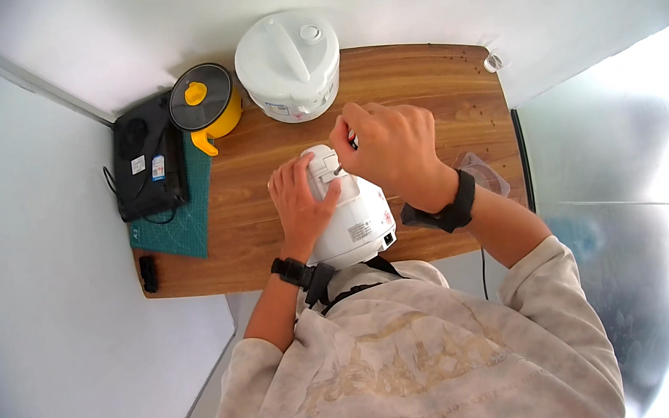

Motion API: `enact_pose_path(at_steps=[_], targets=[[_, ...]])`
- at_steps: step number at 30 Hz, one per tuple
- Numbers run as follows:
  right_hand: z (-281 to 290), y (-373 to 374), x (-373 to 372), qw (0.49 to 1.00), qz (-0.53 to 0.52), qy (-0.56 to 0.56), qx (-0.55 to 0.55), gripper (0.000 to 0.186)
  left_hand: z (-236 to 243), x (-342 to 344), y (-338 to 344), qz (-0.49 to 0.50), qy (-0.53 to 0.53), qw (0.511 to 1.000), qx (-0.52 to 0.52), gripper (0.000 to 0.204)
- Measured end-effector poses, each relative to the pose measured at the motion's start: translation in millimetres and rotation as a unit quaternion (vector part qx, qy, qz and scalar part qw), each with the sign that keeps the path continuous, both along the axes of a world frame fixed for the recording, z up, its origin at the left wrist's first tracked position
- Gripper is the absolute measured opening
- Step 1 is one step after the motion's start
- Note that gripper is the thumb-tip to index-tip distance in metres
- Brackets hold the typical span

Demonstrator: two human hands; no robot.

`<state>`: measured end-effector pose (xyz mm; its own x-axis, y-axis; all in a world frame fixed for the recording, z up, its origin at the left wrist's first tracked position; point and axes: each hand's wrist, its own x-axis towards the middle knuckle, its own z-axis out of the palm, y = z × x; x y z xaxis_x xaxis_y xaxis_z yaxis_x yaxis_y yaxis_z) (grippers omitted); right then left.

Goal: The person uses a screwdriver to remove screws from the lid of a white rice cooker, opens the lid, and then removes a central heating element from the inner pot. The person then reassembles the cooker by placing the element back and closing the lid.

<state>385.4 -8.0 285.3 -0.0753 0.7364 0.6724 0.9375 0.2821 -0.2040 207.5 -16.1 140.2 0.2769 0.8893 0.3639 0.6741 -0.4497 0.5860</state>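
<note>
A white rice cooker (349, 238) stands at the near edge of the wooden table, against my shirt. My left hand (302, 201) lies over its left side with fingers stretched out, thumb across the raised white part at the hinge end. My right hand (396, 149) is closed around a screwdriver (353, 137), most of whose dark handle is hidden in the fist. The tool's tip reaches down to the small recess on that raised part, near my left thumb. Whether a screw sits under the tip is too small to tell.
Behind stands a second white rice cooker (286, 61), beside a yellow pot (221, 121) with a dark lid. At the left, a black appliance (148, 166) lies on a green cutting mat (198, 224). A clear plastic tray (485, 173) is partly hidden by my right wrist. White walls enclose the table (409, 70).
</note>
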Motion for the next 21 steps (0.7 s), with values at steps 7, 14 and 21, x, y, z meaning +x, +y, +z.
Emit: enact_pose_path(at_steps=[7, 14, 21], targets=[[8, -7, -4, 0.999, -0.018, -0.007, -0.049, 0.022, -2, 0, -4, 0.019, 0.007, 1.0, -0.007, 0.058], [28, -4, 32, 0.948, 0.215, 0.112, -0.204, 0.024, -4, -4, -3, 0.021, 0.008, 1.0, -0.01, 0.058], [30, 7, 33, 0.909, 0.323, 0.063, -0.257, 0.015, -6, -4, -3, 0.019, 0.005, 1.0, -0.006, 0.058]])
